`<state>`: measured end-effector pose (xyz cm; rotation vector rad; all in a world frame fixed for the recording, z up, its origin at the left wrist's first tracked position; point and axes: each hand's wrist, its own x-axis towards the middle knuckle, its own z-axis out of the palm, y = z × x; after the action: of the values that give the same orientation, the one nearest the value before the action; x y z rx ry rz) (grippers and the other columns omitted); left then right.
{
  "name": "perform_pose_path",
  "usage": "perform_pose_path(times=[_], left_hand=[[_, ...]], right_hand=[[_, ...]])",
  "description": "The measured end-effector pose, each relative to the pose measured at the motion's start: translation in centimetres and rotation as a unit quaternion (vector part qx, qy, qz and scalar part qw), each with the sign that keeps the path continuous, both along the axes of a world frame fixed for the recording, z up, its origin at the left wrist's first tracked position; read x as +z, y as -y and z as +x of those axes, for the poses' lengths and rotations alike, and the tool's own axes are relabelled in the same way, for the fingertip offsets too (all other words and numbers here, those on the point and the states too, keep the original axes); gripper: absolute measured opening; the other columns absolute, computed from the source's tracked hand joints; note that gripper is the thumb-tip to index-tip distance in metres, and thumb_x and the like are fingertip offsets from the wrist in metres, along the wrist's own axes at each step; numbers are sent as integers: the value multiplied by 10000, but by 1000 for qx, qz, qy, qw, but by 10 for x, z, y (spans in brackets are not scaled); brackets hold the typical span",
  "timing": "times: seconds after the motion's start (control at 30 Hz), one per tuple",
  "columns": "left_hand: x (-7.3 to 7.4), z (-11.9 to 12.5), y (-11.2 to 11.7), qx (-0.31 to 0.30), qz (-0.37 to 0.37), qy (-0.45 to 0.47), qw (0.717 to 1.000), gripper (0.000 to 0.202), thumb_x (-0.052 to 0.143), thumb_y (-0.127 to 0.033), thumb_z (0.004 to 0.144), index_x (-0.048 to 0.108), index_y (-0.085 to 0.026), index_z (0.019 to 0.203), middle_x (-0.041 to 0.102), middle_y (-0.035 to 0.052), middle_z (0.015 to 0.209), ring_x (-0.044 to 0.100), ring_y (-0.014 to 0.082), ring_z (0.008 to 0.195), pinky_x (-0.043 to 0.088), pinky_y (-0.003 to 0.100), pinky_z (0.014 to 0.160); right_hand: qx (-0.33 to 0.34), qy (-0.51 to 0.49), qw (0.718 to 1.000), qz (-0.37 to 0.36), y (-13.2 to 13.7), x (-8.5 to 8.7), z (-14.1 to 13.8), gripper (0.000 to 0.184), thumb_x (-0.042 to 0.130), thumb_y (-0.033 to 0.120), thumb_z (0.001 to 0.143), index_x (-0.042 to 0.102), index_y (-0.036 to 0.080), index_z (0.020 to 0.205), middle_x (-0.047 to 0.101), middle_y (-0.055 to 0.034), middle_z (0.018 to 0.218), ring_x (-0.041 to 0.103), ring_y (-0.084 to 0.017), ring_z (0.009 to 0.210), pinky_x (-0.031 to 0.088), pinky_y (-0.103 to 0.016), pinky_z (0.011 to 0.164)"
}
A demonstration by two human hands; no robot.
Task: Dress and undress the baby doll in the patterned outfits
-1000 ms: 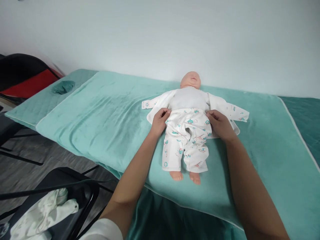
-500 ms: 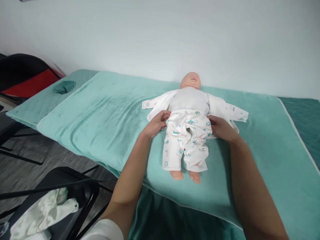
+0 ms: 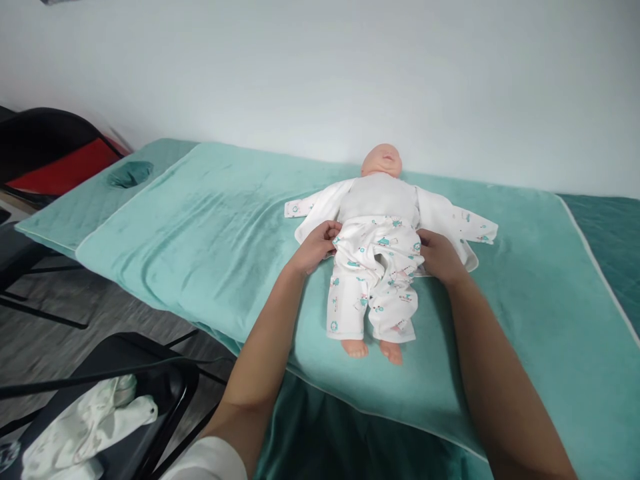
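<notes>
Where the left hand [image 3: 316,248] and right hand [image 3: 443,255] meet the doll's [image 3: 381,161] trousers [image 3: 357,263], fingers [image 3: 332,229] are partly hidden; whether they grasp, I cannot tell.

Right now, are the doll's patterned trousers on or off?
On: the trousers reach up to the torso, and the feet show below the leg ends. The back is hidden.

white cloth [image 3: 85,427] on black chair [image 3: 163,393] | grey floor [image 3: 113,310] | pale wall [image 3: 300,80]
</notes>
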<state>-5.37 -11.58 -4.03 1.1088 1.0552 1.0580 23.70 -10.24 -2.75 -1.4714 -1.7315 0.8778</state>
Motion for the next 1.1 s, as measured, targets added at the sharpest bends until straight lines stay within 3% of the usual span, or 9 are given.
perform_pose_path(times=[0.17,0.27,0.37,0.47,0.6,0.77,1.1], left_hand=[[0,9,1,55,15,-44,997,404,653,-137,686,659,-206,1084,651,-10,830,553,116,673,409,208,557],[4,13,1,70,50,-66,994,340,629,-136,731,692,-188,1061,686,15,818,595,158,734,475,257,653],[9,14,2,47,79,-79,993,258,655,-162,747,720,-169,996,727,36,860,642,203,850,510,305,789],[9,13,0,24,89,-71,993,234,692,-193,745,731,-166,974,749,42,930,658,223,959,503,321,882],[2,17,-4,18,49,-10,999,232,731,-259,750,738,-168,964,758,50,954,671,220,945,515,311,826],[1,26,-7,63,5,60,996,242,783,-328,725,727,-163,892,751,50,890,685,214,889,523,296,743],[4,29,-8,67,-7,140,988,297,837,-362,685,726,-162,875,770,56,889,718,244,947,570,343,820]], right_hand=[[-82,-17,996,14,3,-5,-5,232,608,412,745,548,208,652,497,24,588,431,-149,631,313,-284,572],[-94,-60,993,30,1,-13,-7,182,627,390,769,621,216,821,637,6,735,537,-175,708,407,-295,645],[-87,-105,990,20,-5,-22,-6,277,696,374,732,615,224,951,724,-33,897,636,-217,827,490,-334,727],[-68,-134,989,-3,-12,-28,-4,376,765,349,674,588,233,985,740,-45,916,670,-232,841,524,-349,721],[-47,-163,985,-15,-16,-30,-5,408,777,312,645,561,250,986,732,-32,885,670,-228,784,530,-340,657],[-42,-179,983,-12,-17,-29,-13,420,766,296,626,523,257,967,680,-5,833,635,-217,755,500,-318,614],[-2,-249,968,-10,-14,-21,-19,359,721,326,659,477,272,916,669,2,837,631,-207,730,480,-314,601]])
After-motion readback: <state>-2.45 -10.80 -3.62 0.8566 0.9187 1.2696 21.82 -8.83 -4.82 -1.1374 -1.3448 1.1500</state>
